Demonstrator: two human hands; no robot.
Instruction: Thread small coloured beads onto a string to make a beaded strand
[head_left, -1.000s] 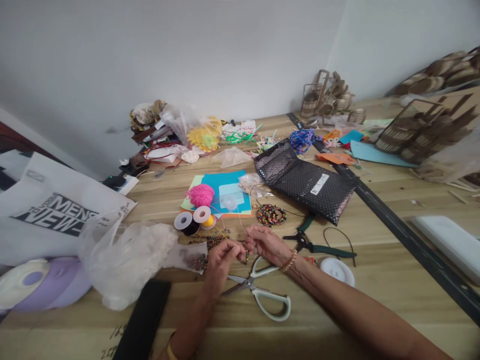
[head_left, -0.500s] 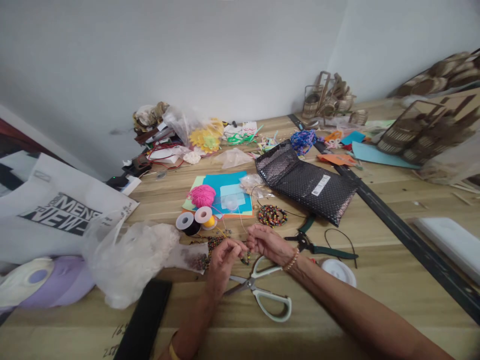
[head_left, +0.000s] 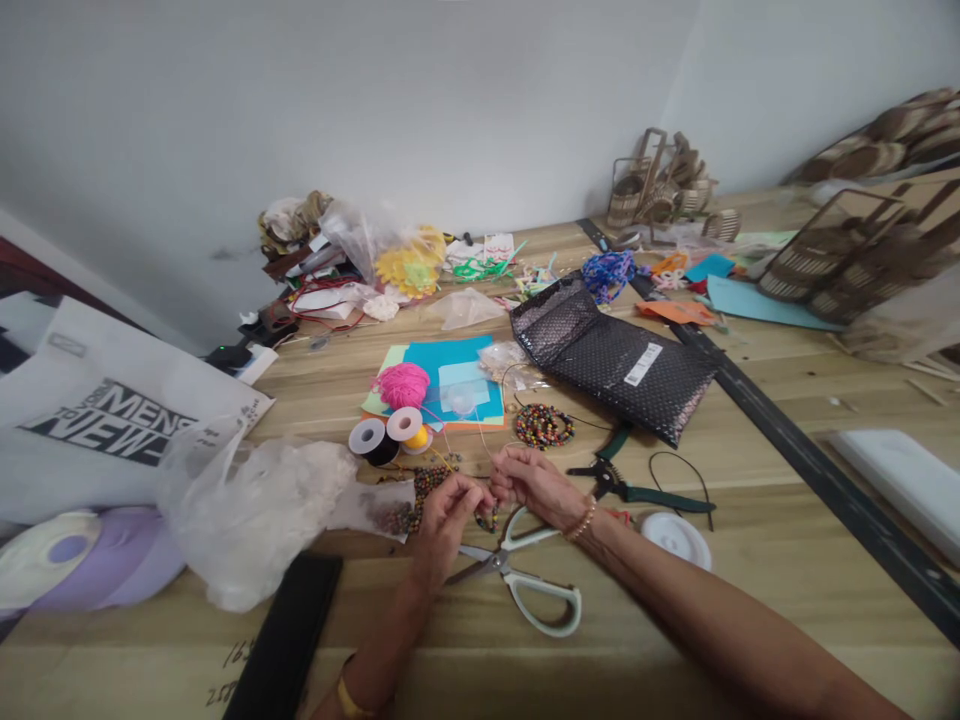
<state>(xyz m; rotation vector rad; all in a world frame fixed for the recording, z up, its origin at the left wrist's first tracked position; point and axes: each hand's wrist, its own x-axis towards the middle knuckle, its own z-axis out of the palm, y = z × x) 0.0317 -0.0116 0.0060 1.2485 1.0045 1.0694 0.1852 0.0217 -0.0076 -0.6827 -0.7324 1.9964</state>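
Observation:
My left hand pinches near the end of a short strand of small dark, multicoloured beads, which hangs below the fingertips. Thumb and fingers of my right hand are closed on a thin pale thread that runs up towards the coloured paper. Both sets of fingertips almost meet, and the exact grip between them is too small to make out. Beneath the hands lie open scissors with pale green handles. Loose beads are left of my left hand, partly beside a clear bag.
Behind the hands are a coiled beaded string, thread spools, pink yarn and a black bubble mailer. Green-handled pliers and a white round spool sit right. A black case lies front left.
My right hand has come slightly closer to the left, so the fingertips nearly touch. The view has shifted a little; the objects on the table stay where they were.

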